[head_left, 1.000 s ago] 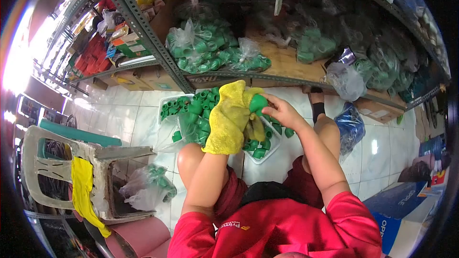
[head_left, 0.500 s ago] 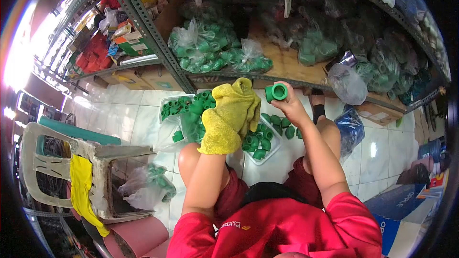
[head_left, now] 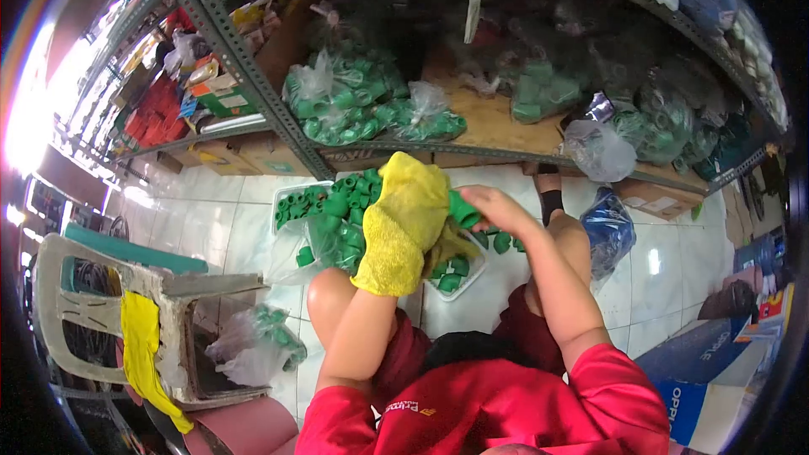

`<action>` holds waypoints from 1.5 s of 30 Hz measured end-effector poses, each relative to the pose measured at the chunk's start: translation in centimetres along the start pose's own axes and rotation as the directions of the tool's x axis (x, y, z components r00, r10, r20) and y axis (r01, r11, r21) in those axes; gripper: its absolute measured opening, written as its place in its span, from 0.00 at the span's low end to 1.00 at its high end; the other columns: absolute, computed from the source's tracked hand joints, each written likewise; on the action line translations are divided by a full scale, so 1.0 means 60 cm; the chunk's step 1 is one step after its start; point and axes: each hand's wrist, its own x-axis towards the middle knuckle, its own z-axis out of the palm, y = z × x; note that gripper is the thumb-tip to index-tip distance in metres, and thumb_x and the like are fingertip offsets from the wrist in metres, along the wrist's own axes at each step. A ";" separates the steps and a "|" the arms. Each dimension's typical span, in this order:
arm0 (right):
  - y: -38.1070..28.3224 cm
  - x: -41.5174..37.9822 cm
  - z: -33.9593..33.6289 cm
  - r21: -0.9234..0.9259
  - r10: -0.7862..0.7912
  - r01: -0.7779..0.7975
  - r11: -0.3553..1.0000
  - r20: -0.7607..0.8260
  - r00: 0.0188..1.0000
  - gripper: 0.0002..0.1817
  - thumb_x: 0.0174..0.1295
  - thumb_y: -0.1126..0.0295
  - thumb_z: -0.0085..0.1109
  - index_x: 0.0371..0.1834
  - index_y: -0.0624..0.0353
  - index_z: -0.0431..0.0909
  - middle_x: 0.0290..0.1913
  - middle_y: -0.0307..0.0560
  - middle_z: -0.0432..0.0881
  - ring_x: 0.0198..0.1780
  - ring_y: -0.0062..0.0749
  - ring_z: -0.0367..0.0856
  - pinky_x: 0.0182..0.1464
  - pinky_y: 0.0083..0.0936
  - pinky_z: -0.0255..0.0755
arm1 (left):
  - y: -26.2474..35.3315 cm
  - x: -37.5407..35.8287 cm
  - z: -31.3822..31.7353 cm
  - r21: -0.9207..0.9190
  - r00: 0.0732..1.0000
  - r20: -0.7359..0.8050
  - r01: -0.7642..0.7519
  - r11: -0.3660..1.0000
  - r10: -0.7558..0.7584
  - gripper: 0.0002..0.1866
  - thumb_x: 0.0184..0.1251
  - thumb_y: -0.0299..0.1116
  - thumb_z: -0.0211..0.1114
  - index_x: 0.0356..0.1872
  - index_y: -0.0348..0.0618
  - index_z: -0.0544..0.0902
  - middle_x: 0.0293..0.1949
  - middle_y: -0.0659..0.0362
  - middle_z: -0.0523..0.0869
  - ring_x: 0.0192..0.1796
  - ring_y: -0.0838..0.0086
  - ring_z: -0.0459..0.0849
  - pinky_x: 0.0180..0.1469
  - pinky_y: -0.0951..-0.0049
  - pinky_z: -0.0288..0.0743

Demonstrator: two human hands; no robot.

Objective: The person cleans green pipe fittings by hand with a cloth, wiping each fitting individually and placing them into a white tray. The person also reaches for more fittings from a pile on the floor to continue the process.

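My left hand is inside a yellow terry cloth, which covers it to the wrist and hides the fingers. My right hand grips a green plastic pipe fitting, held against the right side of the cloth. Below the cloth, a white tray holds green fittings, partly covered by the hanging cloth. To the left, another white tray is filled with similar fittings. A clear plastic bag with green fittings lies over its near side. A few loose fittings rest on the floor below my right hand.
A metal shelf runs across the front, carrying bags of green fittings. On the left stands a worn plastic chair with a yellow cloth over it. A blue bag lies beyond my right leg, and boxes stand at right.
My right hand has moved left and slightly down, bringing the fitting against the yellow cloth. The fitting's open end no longer faces me. The cloth now hangs over part of the near tray.
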 end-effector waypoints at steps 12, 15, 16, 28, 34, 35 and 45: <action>-0.021 -0.012 0.056 -0.592 -0.717 0.538 0.600 -0.101 0.689 0.21 0.55 0.59 0.58 0.50 0.55 0.71 0.40 0.47 0.76 0.34 0.37 0.76 0.37 0.25 0.70 | -0.011 -0.031 0.102 -0.909 0.849 0.298 0.392 0.140 -0.437 0.17 0.53 0.34 0.58 0.47 0.50 0.76 0.43 0.53 0.79 0.50 0.61 0.75 0.47 0.65 0.71; -0.010 -0.006 0.053 -0.335 -0.402 0.339 0.879 -0.140 0.905 0.19 0.57 0.58 0.57 0.47 0.59 0.73 0.33 0.42 0.77 0.27 0.29 0.74 0.30 0.22 0.68 | -0.012 -0.035 0.020 -0.477 0.961 -0.192 0.085 0.875 -0.198 0.15 0.49 0.31 0.59 0.41 0.47 0.79 0.41 0.52 0.79 0.49 0.59 0.75 0.49 0.64 0.70; -0.009 -0.007 0.052 -0.122 -0.154 0.140 0.982 -0.107 0.982 0.18 0.59 0.58 0.56 0.46 0.60 0.73 0.30 0.39 0.77 0.23 0.24 0.73 0.26 0.19 0.67 | -0.011 -0.033 0.009 -0.477 0.960 -0.192 0.088 0.874 -0.202 0.15 0.49 0.31 0.59 0.41 0.47 0.79 0.41 0.52 0.79 0.49 0.59 0.75 0.49 0.64 0.70; 0.003 -0.004 0.048 -0.622 -0.591 0.466 0.629 0.006 0.806 0.24 0.55 0.60 0.57 0.53 0.60 0.67 0.44 0.50 0.75 0.44 0.41 0.74 0.48 0.30 0.67 | -0.011 -0.033 0.025 -0.422 0.992 -0.107 0.015 0.906 -0.066 0.29 0.39 0.32 0.65 0.50 0.48 0.74 0.48 0.54 0.75 0.52 0.59 0.72 0.53 0.65 0.68; -0.016 -0.002 0.045 -0.578 -0.728 0.583 0.570 -0.027 0.685 0.23 0.55 0.59 0.58 0.51 0.59 0.70 0.43 0.48 0.76 0.45 0.41 0.74 0.47 0.30 0.67 | -0.002 -0.041 0.034 -0.383 0.980 -0.113 0.111 0.917 -0.166 0.27 0.47 0.32 0.60 0.54 0.51 0.72 0.51 0.56 0.73 0.54 0.59 0.70 0.55 0.67 0.67; -0.012 -0.003 0.039 -0.442 -0.573 0.488 0.753 -0.077 0.816 0.24 0.54 0.60 0.59 0.52 0.59 0.70 0.43 0.46 0.76 0.43 0.36 0.74 0.46 0.27 0.67 | -0.003 -0.041 0.029 -0.380 0.980 -0.112 0.112 0.918 -0.165 0.27 0.47 0.32 0.60 0.54 0.51 0.72 0.51 0.56 0.73 0.54 0.59 0.70 0.55 0.67 0.67; -0.028 -0.018 0.025 -0.433 -0.607 0.534 0.726 -0.040 0.793 0.30 0.48 0.64 0.65 0.57 0.52 0.67 0.51 0.45 0.75 0.47 0.31 0.74 0.47 0.25 0.67 | -0.003 -0.058 0.058 -0.663 0.992 -0.080 0.023 0.749 -0.102 0.28 0.45 0.32 0.64 0.54 0.45 0.72 0.55 0.54 0.71 0.56 0.60 0.70 0.57 0.70 0.64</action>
